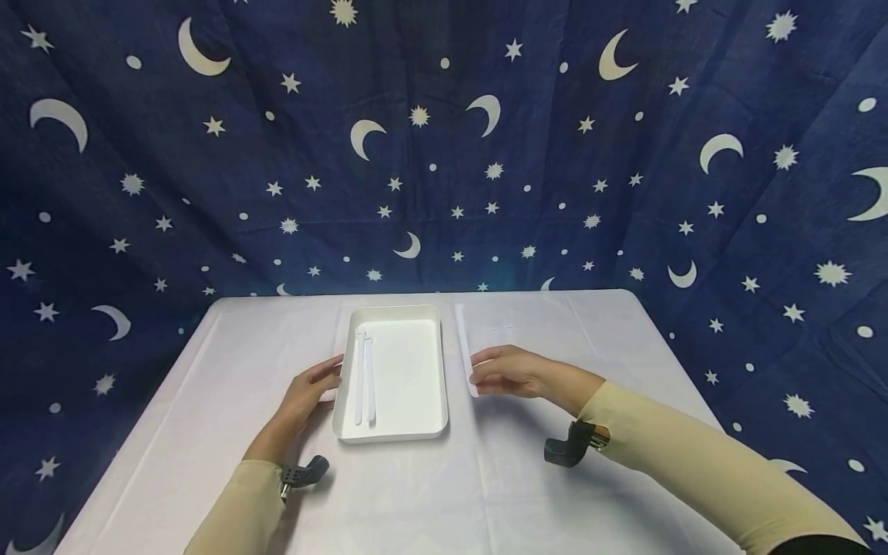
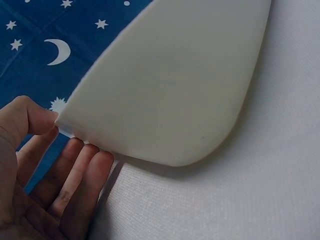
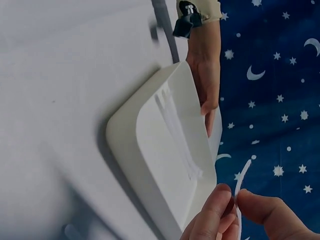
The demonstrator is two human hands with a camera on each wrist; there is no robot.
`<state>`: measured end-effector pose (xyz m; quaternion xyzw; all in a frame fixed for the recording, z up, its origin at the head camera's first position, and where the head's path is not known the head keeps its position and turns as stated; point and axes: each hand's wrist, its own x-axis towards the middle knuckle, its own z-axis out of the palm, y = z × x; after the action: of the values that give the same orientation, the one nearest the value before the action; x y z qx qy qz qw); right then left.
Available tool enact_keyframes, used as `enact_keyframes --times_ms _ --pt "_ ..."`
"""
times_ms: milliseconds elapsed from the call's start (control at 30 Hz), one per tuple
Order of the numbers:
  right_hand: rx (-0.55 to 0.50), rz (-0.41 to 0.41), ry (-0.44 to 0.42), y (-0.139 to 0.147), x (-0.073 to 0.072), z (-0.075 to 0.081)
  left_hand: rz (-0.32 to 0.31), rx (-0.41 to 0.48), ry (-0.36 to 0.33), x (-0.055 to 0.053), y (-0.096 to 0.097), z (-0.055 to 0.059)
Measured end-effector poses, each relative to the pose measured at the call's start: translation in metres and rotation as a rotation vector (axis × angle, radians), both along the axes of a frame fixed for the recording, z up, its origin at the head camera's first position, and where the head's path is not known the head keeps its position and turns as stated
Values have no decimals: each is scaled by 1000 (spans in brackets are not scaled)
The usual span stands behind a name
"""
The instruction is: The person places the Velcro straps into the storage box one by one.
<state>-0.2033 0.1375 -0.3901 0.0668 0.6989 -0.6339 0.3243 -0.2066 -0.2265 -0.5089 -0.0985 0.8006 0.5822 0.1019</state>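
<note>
A shallow white tray (image 1: pixel 416 385) with raised walls stands on the table. Two slim white sticks (image 1: pixel 370 379) lie lengthwise along its left side, each with a small squared head at the far end. My left hand (image 1: pixel 305 395) is at the tray's left side, fingertips touching the wall; in the left wrist view its thumb is close to the rim corner. To the right of the tray my right hand (image 1: pixel 509 372) pinches a long, narrow white strip (image 1: pixel 464 339). In the right wrist view this strip (image 3: pixel 243 175) shows as a thin, slightly curved edge between thumb and fingers.
A white cloth covers the table (image 1: pixel 388 493), which has rounded far corners. Beyond the right hand, faint clear marks or a see-through item (image 1: pixel 496 333) show on the cloth. A dark blue curtain (image 1: pixel 430 154) with moons and stars hangs behind the table.
</note>
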Motion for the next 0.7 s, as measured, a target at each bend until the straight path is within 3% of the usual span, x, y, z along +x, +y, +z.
enact_keyframes --times_ms 700 --pt "25 19 -34 -44 -1 -6 11 -9 10 0 -1 -3"
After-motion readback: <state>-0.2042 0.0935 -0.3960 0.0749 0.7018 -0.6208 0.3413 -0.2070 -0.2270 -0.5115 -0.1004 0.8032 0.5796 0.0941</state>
